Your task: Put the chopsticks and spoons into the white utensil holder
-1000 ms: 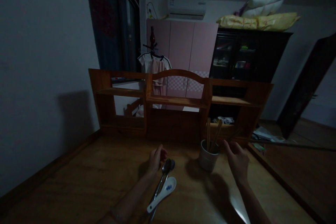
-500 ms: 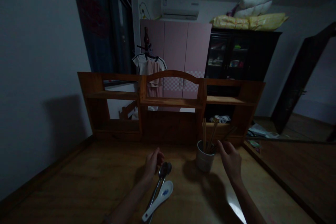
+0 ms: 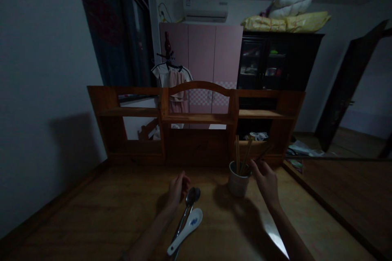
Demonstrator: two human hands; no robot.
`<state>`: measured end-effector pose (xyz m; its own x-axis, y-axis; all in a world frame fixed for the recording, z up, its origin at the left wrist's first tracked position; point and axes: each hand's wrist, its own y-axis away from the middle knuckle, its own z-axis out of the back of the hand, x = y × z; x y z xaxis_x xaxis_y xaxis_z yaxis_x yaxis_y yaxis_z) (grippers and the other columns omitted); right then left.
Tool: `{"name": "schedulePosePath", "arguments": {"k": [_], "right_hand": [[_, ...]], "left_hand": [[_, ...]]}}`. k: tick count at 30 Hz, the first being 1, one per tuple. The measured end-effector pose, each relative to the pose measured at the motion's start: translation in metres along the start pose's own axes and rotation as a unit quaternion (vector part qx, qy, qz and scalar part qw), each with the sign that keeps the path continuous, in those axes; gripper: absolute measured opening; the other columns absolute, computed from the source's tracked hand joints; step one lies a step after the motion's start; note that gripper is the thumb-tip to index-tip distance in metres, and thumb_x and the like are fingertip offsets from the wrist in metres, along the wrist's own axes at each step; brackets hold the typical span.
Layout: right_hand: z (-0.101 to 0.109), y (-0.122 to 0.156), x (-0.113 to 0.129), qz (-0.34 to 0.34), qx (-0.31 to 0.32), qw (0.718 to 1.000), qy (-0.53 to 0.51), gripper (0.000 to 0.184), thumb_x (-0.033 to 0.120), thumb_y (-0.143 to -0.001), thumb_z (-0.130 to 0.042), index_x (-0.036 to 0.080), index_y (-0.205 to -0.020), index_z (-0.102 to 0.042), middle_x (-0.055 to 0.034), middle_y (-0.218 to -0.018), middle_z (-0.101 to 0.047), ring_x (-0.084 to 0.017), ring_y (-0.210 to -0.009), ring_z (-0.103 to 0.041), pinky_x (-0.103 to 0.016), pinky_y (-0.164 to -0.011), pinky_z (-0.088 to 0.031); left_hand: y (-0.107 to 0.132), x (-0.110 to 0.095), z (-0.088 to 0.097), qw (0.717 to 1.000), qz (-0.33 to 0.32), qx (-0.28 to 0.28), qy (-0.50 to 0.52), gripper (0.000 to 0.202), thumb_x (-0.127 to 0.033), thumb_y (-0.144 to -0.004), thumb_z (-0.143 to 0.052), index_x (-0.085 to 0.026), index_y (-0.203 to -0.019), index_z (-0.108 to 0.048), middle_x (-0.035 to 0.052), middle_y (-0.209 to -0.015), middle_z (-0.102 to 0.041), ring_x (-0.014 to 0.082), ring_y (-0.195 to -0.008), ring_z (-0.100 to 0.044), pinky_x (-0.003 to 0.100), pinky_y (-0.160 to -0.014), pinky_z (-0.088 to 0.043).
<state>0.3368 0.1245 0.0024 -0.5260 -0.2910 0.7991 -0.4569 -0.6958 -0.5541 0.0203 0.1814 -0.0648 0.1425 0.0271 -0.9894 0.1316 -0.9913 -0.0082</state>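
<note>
My left hand (image 3: 177, 189) rests on the wooden desk (image 3: 101, 216), fingers loosely curled, right beside the bowl of a metal spoon (image 3: 188, 208). A white ceramic spoon (image 3: 183, 232) with a blue mark lies against the metal one. My right hand (image 3: 266, 181) is at the right rim of a white cup (image 3: 238, 182) that holds several wooden chopsticks (image 3: 241, 155). Its fingers pinch one chopstick that leans out to the right. The room is dim.
A wooden shelf unit (image 3: 196, 118) stands along the desk's back edge. Behind it are a pink wardrobe (image 3: 211, 57), a dark cabinet (image 3: 275, 61) topped with bedding, hanging clothes and an air conditioner. A wall is at the left, a door at the right.
My right hand has moved left, closer to the cup, and closed on the leaning chopstick. My left hand and both spoons keep their places on the desk. The camera has shifted a little.
</note>
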Motion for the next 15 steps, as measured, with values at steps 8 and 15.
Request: {"name": "schedulePosePath", "arguments": {"k": [8, 15], "right_hand": [[0.0, -0.001, -0.004, -0.005, 0.0, 1.0, -0.014, 0.046, 0.06, -0.083, -0.059, 0.016, -0.074, -0.061, -0.0037, -0.066, -0.062, -0.018, -0.061, -0.055, -0.024, -0.052, -0.038], [0.0, 0.0, -0.002, -0.006, 0.004, 1.0, -0.016, 0.047, 0.062, -0.083, -0.058, 0.016, -0.074, -0.06, -0.0039, -0.066, -0.062, -0.018, -0.061, -0.056, -0.024, -0.051, -0.037]], "left_hand": [[-0.004, 0.005, 0.002, 0.998, -0.025, 0.04, -0.038, 0.043, -0.059, -0.07, -0.058, -0.016, -0.067, -0.061, 0.0017, -0.06, -0.056, 0.0138, -0.051, -0.051, 0.023, -0.046, -0.033], [-0.003, 0.015, -0.004, 0.968, -0.15, 0.083, -0.183, 0.032, -0.049, -0.078, -0.061, -0.017, -0.082, -0.065, 0.0057, -0.083, -0.065, 0.0205, -0.08, -0.06, 0.027, -0.073, -0.043]]}}
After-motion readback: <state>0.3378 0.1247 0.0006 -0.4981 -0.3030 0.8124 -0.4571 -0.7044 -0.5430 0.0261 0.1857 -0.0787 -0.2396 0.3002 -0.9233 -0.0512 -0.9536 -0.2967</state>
